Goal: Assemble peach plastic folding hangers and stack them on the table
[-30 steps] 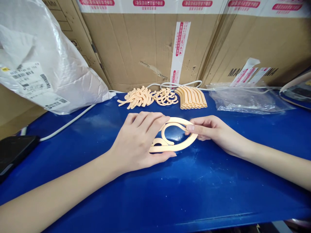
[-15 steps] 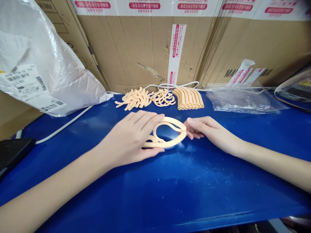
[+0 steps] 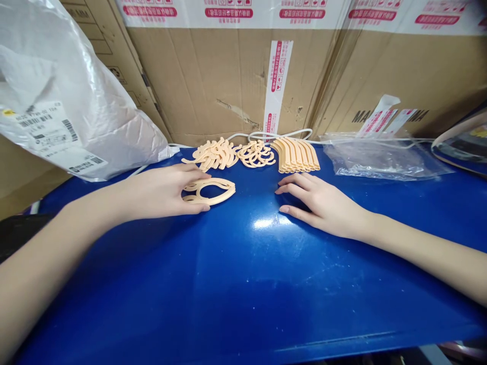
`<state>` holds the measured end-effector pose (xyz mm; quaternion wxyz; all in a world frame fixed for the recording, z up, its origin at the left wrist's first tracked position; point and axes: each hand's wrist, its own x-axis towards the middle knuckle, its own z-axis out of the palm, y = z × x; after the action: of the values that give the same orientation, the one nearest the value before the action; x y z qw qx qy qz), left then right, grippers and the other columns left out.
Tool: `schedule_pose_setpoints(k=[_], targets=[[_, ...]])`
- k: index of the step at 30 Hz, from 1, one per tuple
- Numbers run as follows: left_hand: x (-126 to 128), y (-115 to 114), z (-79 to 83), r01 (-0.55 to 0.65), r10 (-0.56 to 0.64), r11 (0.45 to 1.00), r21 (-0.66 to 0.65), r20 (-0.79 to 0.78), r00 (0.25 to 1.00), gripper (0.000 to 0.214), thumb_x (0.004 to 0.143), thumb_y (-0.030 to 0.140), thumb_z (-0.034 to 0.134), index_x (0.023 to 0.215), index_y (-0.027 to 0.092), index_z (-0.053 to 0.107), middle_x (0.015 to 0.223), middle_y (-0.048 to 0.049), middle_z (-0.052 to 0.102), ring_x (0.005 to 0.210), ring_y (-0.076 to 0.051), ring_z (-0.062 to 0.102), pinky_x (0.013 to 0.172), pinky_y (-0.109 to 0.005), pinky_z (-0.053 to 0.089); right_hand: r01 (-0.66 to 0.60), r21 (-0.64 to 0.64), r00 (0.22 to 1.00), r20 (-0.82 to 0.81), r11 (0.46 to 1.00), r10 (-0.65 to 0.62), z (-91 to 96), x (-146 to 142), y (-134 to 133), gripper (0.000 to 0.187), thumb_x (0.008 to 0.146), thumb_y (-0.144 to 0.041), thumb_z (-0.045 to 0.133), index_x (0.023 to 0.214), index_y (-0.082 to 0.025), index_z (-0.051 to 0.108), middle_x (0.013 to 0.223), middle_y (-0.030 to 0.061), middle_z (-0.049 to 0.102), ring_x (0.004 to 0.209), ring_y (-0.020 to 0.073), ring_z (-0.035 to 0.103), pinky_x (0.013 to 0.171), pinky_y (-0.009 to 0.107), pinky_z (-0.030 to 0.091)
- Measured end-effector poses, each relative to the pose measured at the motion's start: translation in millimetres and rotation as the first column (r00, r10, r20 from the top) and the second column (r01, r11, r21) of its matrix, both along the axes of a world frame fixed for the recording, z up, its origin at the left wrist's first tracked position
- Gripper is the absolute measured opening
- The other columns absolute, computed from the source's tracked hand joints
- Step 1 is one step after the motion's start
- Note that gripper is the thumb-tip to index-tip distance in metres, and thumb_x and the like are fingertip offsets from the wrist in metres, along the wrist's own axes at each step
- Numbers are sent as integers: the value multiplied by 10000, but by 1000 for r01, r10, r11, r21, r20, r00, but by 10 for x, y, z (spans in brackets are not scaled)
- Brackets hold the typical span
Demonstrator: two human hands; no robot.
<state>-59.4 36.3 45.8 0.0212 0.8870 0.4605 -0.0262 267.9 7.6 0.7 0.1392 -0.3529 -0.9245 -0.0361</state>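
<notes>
My left hand [image 3: 167, 190] is closed around a cream plastic folding clothes hanger [image 3: 224, 195], thumb on the near side and fingers on the far side. The hanger lies low over the blue table, its curved arms meeting in a point to the right; its left end is hidden in the palm. My right hand [image 3: 323, 203] holds nothing, fingers apart and low over the table. Just beyond its fingertips is a neat row of curved cream hanger arms [image 3: 297, 154]. Left of that row lie a heap of ring-like hook pieces [image 3: 256, 153] and a pile of short curved pieces [image 3: 215, 154].
Cardboard boxes [image 3: 228, 81] stand along the back of the blue table [image 3: 236, 284]. A large white plastic bag [image 3: 76, 101] leans at the left. A clear plastic bag [image 3: 380, 157] lies at the back right, and a white cable [image 3: 279, 134] runs behind the piles.
My left hand has carried the hanger left and away from me. My right hand has let go of the hanger's tip, and its fingers have spread near the row of hanger arms.
</notes>
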Motion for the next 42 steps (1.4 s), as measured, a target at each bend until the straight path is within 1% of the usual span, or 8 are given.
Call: schedule_pose_setpoints(k=[5, 11, 17, 25, 28, 33, 38, 42], targets=[[-72, 3, 5, 3, -1, 998, -69, 35, 999, 670, 815, 674, 501, 1362, 287, 517, 1381, -76, 520, 1263, -333, 487, 1033, -460, 411, -14, 21, 1000, 1, 1000, 14, -6, -4, -5, 383, 961, -427, 434, 1166, -141, 587, 1206, 143, 583, 1112, 256, 564, 990, 419, 455], [-126, 33, -46, 24, -22, 999, -46, 45, 999, 686, 840, 691, 454, 1365, 253, 517, 1415, -61, 495, 1304, -324, 445, 1096, -476, 357, -8, 32, 1000, 10, 999, 8, -9, -10, -10, 385, 964, -424, 428, 1170, -140, 586, 1202, 141, 585, 1102, 256, 566, 978, 418, 465], [-143, 48, -61, -42, 43, 998, -38, 13, 999, 785, 801, 711, 469, 1376, 179, 510, 1465, -120, 444, 1367, -343, 371, 1142, -486, 288, -7, 32, 1000, 22, 999, 6, -11, -13, -7, 389, 967, -425, 418, 1173, -139, 584, 1203, 137, 580, 1102, 253, 561, 985, 415, 459], [-127, 55, -80, -62, 62, 998, -23, -1, 998, 809, 815, 721, 406, 1397, 164, 484, 1472, -126, 433, 1372, -331, 370, 1154, -471, 274, -2, 31, 999, 32, 1000, 1, -9, -12, -9, 400, 973, -429, 405, 1177, -135, 583, 1208, 129, 573, 1105, 244, 554, 996, 403, 450], [-147, 61, -100, -26, 27, 1000, -7, 9, 1000, 786, 838, 695, 390, 1405, 155, 467, 1475, -128, 427, 1390, -326, 340, 1155, -459, 275, 2, 30, 999, 36, 1000, -3, -13, -11, -9, 405, 975, -432, 400, 1176, -132, 584, 1206, 129, 572, 1105, 244, 552, 995, 403, 450], [-189, 64, -117, 18, -19, 1000, 16, 59, 998, 734, 870, 596, 436, 1483, 210, 320, 1501, -91, 390, 1381, -296, 360, 1126, -421, 337, -10, 34, 999, 42, 999, 9, -12, -6, 0, 405, 965, -442, 419, 1181, -140, 580, 1208, 131, 571, 1105, 249, 556, 985, 414, 456], [19, -44, -96, 75, -89, 992, 102, 133, 987, 687, 911, 532, 449, 1482, 185, 293, 1459, -116, 428, 1333, -301, 413, 1106, -437, 352, -14, 30, 999, 35, 999, 13, 0, 1, 8, 386, 960, -441, 427, 1171, -156, 582, 1208, 137, 579, 1101, 258, 567, 964, 427, 470], [346, -247, -183, 130, -177, 975, 181, 270, 947, 649, 956, 520, 407, 1465, 132, 298, 1514, -127, 352, 1409, -263, 302, 1174, -403, 242, -18, 27, 999, 35, 999, 18, 2, 6, 15, 384, 956, -448, 434, 1179, -172, 577, 1212, 130, 581, 1095, 258, 568, 951, 430, 478]])
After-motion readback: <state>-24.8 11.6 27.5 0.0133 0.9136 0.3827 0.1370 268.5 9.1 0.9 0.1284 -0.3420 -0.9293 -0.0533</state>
